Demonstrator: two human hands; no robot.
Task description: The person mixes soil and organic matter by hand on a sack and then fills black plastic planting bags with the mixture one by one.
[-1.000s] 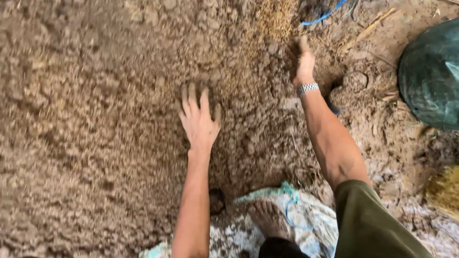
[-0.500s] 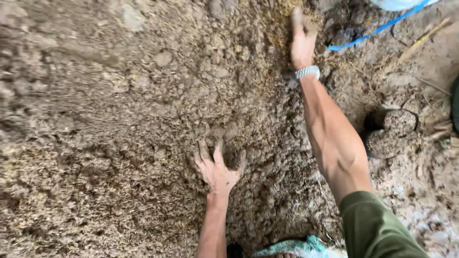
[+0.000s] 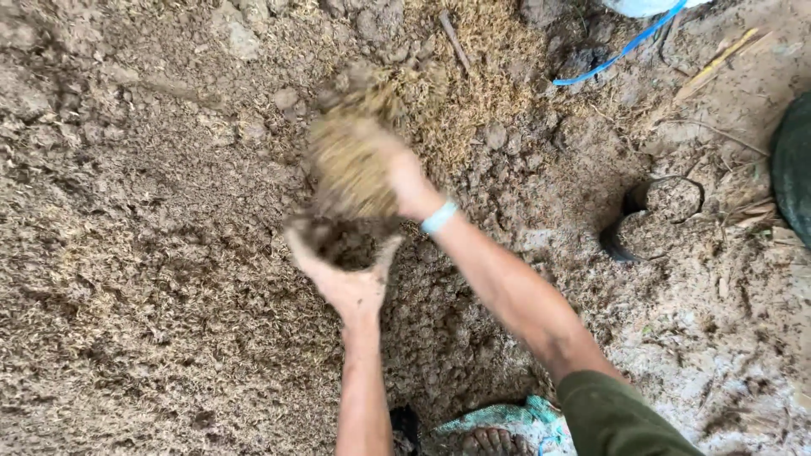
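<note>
While both hands work over the soil heap (image 3: 152,279), I note the left hand (image 3: 342,270) cupped open, palm up, cradling dark earth so none spills; the right hand (image 3: 397,181) closes around a blurred clump of straw-flecked soil (image 3: 351,160) just above it.

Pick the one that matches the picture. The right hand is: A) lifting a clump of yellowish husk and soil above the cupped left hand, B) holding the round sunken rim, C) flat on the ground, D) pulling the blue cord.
A: the right hand carries a blurred husk clump just above the cupped left hand.
</note>
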